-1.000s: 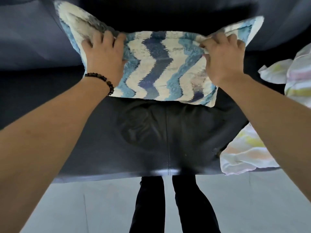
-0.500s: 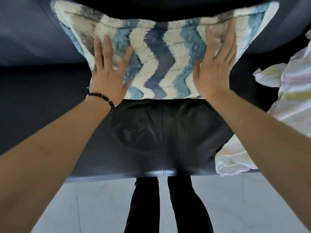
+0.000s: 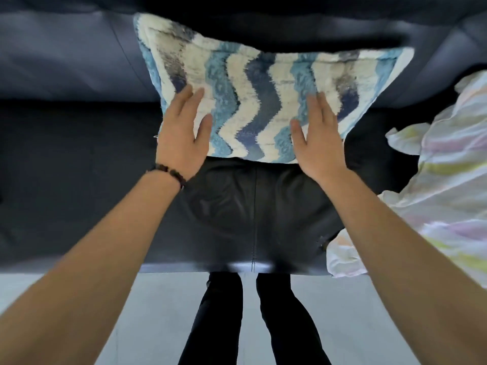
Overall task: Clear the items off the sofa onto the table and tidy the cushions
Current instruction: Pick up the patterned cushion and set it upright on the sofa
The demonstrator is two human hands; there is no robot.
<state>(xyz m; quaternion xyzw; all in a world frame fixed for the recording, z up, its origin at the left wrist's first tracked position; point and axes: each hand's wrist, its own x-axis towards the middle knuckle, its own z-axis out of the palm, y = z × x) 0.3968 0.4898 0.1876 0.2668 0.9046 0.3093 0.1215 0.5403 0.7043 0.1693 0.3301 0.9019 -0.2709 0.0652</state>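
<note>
With the left hand [image 3: 184, 138] and right hand [image 3: 319, 143] both flat and straight-fingered on the zigzag cushion [image 3: 263, 101], propped against the backrest [image 3: 66, 61] at the rear edge of the sofa [image 3: 79, 167] seat, a careless release may let it slump forward.

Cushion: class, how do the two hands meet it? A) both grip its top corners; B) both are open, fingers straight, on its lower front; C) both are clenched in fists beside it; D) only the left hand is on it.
B: the left hand and right hand lie flat with straight fingers on the lower front of the cushion.
</note>
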